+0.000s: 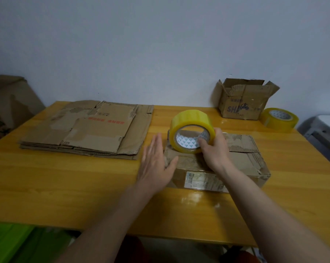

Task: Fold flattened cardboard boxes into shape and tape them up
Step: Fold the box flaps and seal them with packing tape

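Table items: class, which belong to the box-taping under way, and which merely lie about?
In use: box, tape roll gripped by right hand, left hand flat on the box.
Lying about: flat cardboard stack, open box, spare roll.

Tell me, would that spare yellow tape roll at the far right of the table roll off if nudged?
Probably not: the spare tape roll lies flat on its side, so it would likely slide instead. The glossy table may let it slide easily. It looks stiff and thick.

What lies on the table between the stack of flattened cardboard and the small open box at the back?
The head view shows only bare table between the flattened cardboard and open box.
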`<state>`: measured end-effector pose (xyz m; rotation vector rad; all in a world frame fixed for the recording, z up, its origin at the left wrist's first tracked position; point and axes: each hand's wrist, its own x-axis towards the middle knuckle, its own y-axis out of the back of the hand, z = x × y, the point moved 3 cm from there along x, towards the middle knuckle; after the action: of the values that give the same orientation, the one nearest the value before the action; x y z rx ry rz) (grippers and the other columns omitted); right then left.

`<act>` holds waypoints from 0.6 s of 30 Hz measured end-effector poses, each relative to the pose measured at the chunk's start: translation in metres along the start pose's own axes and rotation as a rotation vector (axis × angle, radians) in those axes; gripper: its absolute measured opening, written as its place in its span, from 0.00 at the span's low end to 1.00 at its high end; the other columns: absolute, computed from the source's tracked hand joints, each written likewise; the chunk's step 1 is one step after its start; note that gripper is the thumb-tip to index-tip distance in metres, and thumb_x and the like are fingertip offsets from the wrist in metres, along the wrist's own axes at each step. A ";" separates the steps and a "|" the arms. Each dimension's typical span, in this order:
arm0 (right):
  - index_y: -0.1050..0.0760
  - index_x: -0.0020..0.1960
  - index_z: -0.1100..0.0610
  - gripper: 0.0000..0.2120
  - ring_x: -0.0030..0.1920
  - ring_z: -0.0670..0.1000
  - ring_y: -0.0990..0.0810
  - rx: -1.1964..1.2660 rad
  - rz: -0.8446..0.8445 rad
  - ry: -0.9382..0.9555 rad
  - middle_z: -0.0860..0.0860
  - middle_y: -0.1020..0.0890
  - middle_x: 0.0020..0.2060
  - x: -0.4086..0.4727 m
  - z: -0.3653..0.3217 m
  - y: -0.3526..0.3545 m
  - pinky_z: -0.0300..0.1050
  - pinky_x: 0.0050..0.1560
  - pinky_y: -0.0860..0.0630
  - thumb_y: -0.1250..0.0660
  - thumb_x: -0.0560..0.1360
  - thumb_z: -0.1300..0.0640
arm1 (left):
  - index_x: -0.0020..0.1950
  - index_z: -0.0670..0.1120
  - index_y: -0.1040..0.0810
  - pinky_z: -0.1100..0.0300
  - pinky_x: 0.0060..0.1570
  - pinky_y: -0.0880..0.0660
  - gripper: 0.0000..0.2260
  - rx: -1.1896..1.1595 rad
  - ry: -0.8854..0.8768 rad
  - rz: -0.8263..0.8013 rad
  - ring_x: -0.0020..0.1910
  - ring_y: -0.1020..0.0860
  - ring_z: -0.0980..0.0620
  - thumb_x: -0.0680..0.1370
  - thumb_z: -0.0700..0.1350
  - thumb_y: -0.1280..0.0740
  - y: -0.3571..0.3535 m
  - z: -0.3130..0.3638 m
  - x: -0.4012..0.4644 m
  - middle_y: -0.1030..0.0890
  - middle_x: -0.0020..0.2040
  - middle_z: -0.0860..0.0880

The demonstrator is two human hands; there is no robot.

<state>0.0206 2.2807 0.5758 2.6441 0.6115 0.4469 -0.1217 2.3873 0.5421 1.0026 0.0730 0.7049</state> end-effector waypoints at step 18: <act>0.34 0.60 0.51 0.11 0.48 0.55 0.25 -0.199 0.037 0.038 0.47 0.26 0.44 0.007 0.002 0.052 0.51 0.45 0.28 0.38 0.78 0.54 | 0.79 0.47 0.57 0.40 0.75 0.59 0.27 0.349 -0.054 -0.179 0.78 0.54 0.49 0.83 0.54 0.53 0.004 0.017 0.005 0.45 0.79 0.50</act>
<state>0.0454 2.2400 0.5985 2.4665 0.5019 0.5408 -0.1137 2.3793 0.5561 1.3304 0.2418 0.5092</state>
